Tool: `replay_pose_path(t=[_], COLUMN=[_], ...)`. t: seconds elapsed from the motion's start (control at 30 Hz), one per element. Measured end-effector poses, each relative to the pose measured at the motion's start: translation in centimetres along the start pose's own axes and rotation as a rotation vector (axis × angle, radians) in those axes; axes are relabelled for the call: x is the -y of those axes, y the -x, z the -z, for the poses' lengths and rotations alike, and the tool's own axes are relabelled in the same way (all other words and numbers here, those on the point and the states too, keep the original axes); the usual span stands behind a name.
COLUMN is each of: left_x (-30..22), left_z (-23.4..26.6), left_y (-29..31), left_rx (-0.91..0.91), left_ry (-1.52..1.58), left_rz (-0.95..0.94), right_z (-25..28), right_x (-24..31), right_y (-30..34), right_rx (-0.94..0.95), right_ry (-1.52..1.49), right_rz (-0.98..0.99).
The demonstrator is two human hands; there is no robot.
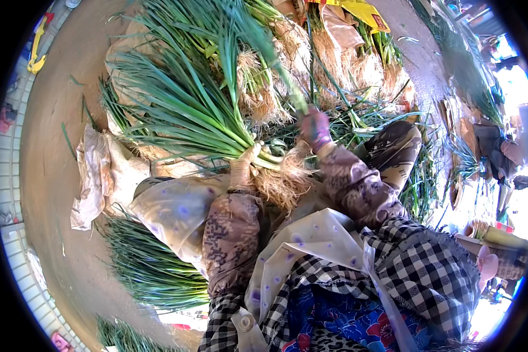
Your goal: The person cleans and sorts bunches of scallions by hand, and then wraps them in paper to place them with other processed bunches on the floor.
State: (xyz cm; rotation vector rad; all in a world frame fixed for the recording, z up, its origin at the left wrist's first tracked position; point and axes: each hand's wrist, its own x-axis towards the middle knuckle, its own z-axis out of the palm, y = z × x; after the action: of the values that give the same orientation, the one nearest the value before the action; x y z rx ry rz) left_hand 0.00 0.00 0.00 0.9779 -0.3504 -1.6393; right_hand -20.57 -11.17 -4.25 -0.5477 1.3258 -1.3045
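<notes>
My left hand [244,161] is closed around the base of a thick bunch of green onions [196,117]. Their long leaves fan out to the upper left, and their pale, tangled roots [284,179] hang over my lap. Just right of the bunch, my right hand [315,130], stained or gloved in purplish colour, grips a single green onion stalk [293,88] by its lower end. That stalk points up and left, smeared by motion. Both my forearms wear brown camouflage-patterned sleeves.
More rooted bunches [334,64] lie beyond my hands with brown paper and a yellow bag [364,13]. Loose leaves [364,120] litter the ground by my right knee. Crumpled sheeting [94,176] and another green pile [152,264] lie to the left.
</notes>
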Motion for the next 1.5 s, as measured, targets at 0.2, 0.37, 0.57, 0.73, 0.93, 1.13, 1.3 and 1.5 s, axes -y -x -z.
replay_pose_path(t=[0.2, 0.37, 0.57, 0.73, 0.93, 1.13, 1.3, 1.5], left_x=[0.9, -1.4, -0.4, 0.3, 0.0, -0.2, 0.1, -1.3], left_z=[-0.3, 1.1, -0.6, -0.1, 1.0, 0.2, 0.1, -2.2], left_y=[0.5, 0.5, -0.4, -0.7, -0.7, -0.6, -0.9, -1.9], left_rx=[-0.059, -0.191, -0.329, -0.433, -0.353, 0.006, -0.096, -0.095], left_ry=[-0.004, -0.282, -0.524, -0.456, -0.389, -0.161, 0.054, 0.133], left_rz=[-0.079, 0.011, -0.169, -0.139, -0.117, -0.079, 0.028, 0.019], right_z=[8.5, -4.9, -11.2, -10.2, -9.6, -4.9, -5.3, -1.5], right_x=[6.6, 7.1, 2.4, 0.5, 1.9, 2.9, 5.6, 8.4], right_y=[-2.6, 5.3, 6.6, 6.9, 9.3, 8.3, 11.8, 11.8], right_rx=[-0.079, 0.401, 0.768, 0.511, 0.586, 0.750, 0.813, 0.679], right_ry=[1.686, 0.396, 0.953, 1.107, 0.819, 0.343, 0.728, 0.073], right_rz=[0.722, -0.112, 0.147, 0.675, 0.254, 0.231, 0.413, -0.076])
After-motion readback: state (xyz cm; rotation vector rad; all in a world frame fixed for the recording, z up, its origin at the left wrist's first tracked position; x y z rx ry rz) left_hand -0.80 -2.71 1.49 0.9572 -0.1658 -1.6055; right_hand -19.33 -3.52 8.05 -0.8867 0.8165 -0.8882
